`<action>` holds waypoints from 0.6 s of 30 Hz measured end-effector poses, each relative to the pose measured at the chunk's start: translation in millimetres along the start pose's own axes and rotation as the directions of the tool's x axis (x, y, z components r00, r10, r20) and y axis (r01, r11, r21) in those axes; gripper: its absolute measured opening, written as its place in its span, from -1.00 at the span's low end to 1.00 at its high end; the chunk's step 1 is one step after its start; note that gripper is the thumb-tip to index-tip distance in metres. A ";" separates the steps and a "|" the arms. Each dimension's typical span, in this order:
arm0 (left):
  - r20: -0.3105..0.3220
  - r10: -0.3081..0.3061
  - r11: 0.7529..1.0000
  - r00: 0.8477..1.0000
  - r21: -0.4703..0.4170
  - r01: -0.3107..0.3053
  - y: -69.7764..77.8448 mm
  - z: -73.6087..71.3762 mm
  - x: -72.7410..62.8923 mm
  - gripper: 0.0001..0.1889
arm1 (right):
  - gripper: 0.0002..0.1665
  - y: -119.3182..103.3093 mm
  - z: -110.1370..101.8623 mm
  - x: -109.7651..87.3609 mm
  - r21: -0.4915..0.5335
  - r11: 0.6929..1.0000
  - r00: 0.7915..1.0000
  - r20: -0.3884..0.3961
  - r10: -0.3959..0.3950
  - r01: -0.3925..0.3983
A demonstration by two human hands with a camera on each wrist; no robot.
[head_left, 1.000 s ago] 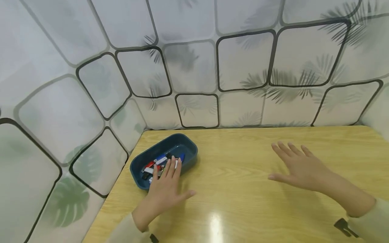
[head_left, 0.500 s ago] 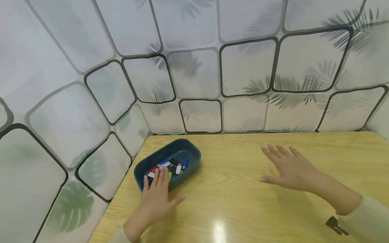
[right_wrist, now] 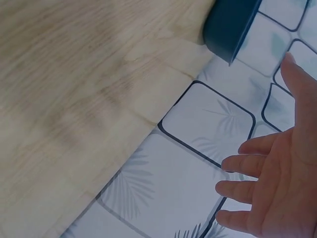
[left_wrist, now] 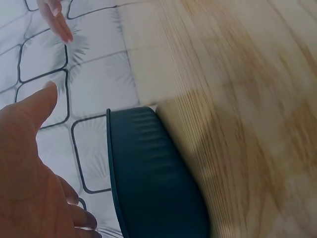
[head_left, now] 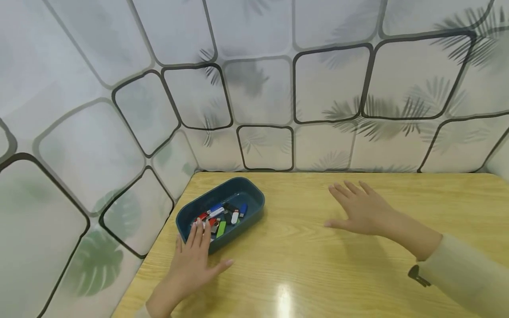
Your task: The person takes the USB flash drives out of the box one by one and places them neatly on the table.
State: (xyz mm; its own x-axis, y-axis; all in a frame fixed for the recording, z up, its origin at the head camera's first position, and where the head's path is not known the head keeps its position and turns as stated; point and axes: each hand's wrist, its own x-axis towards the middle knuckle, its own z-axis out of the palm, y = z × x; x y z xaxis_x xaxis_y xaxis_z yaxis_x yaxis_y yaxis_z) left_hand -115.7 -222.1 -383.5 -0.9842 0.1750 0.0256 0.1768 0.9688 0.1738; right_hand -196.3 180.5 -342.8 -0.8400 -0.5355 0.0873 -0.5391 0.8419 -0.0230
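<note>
A dark blue plastic bin (head_left: 250, 222) stands at the left of the table with several USB flash drives in it. Among them are a green flash drive (head_left: 221, 229), a white flash drive (head_left: 235, 217) and a blue flash drive (head_left: 243, 209). My left hand (head_left: 188, 267), fingers straight and thumb spread, hovers over the bin's near left end and covers part of its rim. In the left wrist view that hand is beside the bin's wall (left_wrist: 153, 173), holding nothing. Well right of the bin, my right hand (head_left: 359, 212) is held above the table, fingers extended, nothing in it.
The wooden table (head_left: 306, 265) extends right and toward me. A patterned wall covering (head_left: 262, 97) rises along its back and left edges, close to the bin.
My left hand has drawn back left and toward me, uncovering more flash drives. The right hand has moved left. The camera view has shifted slightly.
</note>
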 end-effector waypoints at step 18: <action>0.112 -0.135 0.965 0.984 -0.209 0.156 -23.3 -14.8 -6.9 0.11 | 0.04 -21.4 4.5 56.9 0.033 0.998 0.998 0.034 -0.056 0.055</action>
State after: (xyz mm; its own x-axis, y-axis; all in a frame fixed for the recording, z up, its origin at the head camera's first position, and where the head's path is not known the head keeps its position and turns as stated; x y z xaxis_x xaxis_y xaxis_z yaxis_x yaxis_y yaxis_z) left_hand -113.1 -248.5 -373.1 -0.9922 0.0610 -0.1086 0.0157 0.9260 0.3773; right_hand -232.8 131.7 -341.7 -0.8100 -0.5839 0.0550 -0.5863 0.8085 -0.0512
